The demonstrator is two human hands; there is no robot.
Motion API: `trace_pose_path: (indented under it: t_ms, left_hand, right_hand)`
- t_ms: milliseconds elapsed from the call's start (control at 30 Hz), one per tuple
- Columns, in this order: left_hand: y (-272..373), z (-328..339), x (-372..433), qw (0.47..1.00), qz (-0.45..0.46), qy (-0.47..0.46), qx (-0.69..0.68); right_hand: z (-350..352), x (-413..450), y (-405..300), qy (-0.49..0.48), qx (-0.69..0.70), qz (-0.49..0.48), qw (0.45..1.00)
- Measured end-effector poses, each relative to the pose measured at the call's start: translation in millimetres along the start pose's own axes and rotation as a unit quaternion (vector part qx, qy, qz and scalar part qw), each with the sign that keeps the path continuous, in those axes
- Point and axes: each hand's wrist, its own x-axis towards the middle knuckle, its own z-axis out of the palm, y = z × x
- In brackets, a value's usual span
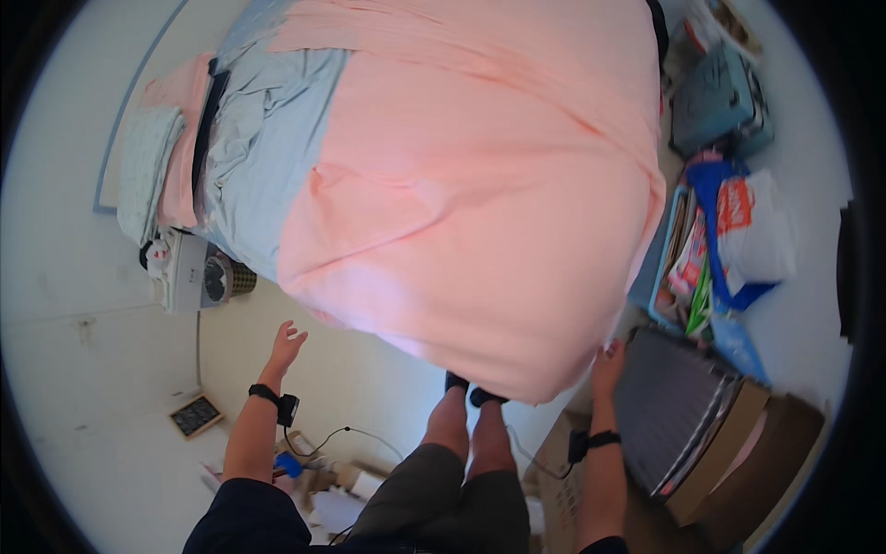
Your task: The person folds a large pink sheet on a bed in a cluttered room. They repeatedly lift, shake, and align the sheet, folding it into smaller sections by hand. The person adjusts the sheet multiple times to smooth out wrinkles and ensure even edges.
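Observation:
A large pink blanket [471,228] lies over the bed, its rounded near edge hanging towards my feet. At the left of the bed, a rumpled light blue sheet [277,138] shows beside it. My left hand [287,346] is in the air over the floor, fingers apart, holding nothing, below the blanket's left corner. My right hand [609,363] is at the blanket's lower right edge, close to a dark suitcase; its fingers are small and partly hidden, so whether they grip the cloth is unclear.
A dark ribbed suitcase [668,408] and cardboard boxes [723,450] stand at the right. Beyond are a blue bin with bags [668,256] and a teal suitcase [716,104]. A patterned waste basket [242,278] stands left of the bed. Cables hang from both wrists.

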Motion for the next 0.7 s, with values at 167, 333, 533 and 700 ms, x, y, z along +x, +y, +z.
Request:
trace_pose_path:
  t_ms: [167,333,533,700]
  left_hand:
    - [-32,43,95,0.993,-0.021,0.070,-0.096]
    - [29,92,129,0.937,0.205,0.265,0.104]
    - [146,73,177,0.982,0.085,0.086,0.145]
    - [238,-5,231,0.990,0.105,0.072,0.053]
  right_hand:
    - [-18,-1,-146,-0.120,0.140,-0.056,0.981]
    - [-23,24,-254,-0.171,-0.038,-0.145,0.974]
    - [30,92,-348,-0.297,-0.206,-0.291,0.886]
    - [106,161,-451,-0.363,-0.236,-0.265,0.862]
